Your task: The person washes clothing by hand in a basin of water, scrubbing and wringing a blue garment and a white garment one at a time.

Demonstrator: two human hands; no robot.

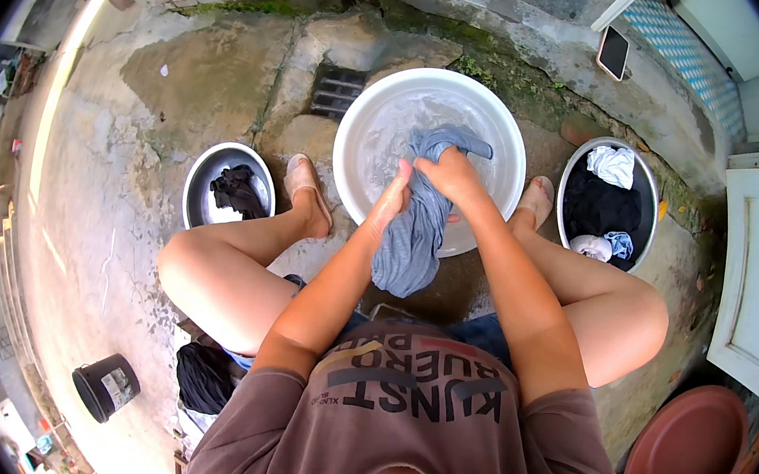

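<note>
A grey-blue cloth (pixel 408 254) runs lengthwise between the two hands, over the near half of a white basin (pixel 505 121) that stands on the concrete ground (pixel 161 112). Its upper end bends toward the basin's right edge, above cloudy water; its lower end passes the near edge toward the person's lap — whether it touches that rim cannot be told.

The right hand (pixel 451 175) is curled around the cloth near its upper end, thumb laid on the fabric. The left hand (pixel 390 199) lies along the cloth's left side, a little nearer the body, thumb raised against it; its fingers are largely hidden by the folds, so how tightly they are bent cannot be told.

Left of the white basin, past the left foot (pixel 303 176), a small metal basin (pixel 198 205) holds a dark cloth (pixel 238 193) near its middle. Beyond the right foot (pixel 539 198), a larger metal basin (pixel 648 214) carries a white cloth (pixel 611 165) by its far edge, black fabric (pixel 601 208) across the middle, and pale and blue pieces (pixel 619 245) at its near edge.
</note>
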